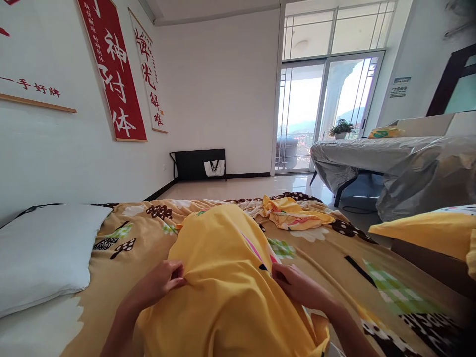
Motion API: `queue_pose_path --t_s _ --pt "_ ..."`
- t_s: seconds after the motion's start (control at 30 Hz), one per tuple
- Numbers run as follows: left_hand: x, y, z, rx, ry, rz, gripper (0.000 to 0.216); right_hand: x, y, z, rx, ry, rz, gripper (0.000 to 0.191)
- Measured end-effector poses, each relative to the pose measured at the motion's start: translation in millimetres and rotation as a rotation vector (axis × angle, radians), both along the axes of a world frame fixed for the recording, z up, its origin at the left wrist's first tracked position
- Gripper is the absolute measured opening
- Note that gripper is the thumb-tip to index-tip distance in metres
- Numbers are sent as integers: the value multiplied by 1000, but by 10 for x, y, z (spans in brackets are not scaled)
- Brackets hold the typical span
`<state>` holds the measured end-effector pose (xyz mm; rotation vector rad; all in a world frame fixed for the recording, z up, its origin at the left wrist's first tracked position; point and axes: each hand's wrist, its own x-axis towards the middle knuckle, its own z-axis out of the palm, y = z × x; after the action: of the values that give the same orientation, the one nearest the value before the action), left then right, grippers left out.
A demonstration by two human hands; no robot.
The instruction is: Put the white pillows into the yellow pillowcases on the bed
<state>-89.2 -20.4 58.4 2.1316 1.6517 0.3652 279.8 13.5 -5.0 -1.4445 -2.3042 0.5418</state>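
A yellow pillowcase (223, 277) with a pillow inside lies lengthwise on the bed in front of me. My left hand (163, 280) pinches the yellow fabric on its left side, fingers closed. My right hand (297, 285) grips the fabric on the right side near a pink stripe, fingers closed too. Both forearms reach in from the bottom edge.
A bare white pillow (44, 253) lies at the left on the patterned tan bedsheet (334, 258). A crumpled yellow cloth (293, 213) sits at the bed's far end. Another yellow pillow (435, 233) is at the right. A covered table (372, 153) and glass doors (327, 109) stand beyond.
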Motion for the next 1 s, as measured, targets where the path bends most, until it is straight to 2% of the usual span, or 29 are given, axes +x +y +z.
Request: queue_pose_path --t_s 0.27,0.4,0.53,0.6,0.73,0.87,1.0 --pt "-40 -9 -5 22 6 -22 19 312 45 113 37 -26 -71 29" --pt "-14 -13 -4 23 27 -47 19 212 50 17 44 -134 -100 25" --pt "18 -30 -5 3 45 -60 18 69 78 -137 -74 -174 2 22" --pt "23 -61 7 18 40 -69 19 82 82 -158 -78 -168 2 22" --pt "-9 -190 85 61 28 -74 26 216 6 -39 -7 -154 -51 21" --pt "-128 -318 196 27 7 -94 30 218 -116 105 32 -133 -55 23" --pt "-173 -238 160 -63 20 -123 23 104 -118 61 -35 -259 -30 29"
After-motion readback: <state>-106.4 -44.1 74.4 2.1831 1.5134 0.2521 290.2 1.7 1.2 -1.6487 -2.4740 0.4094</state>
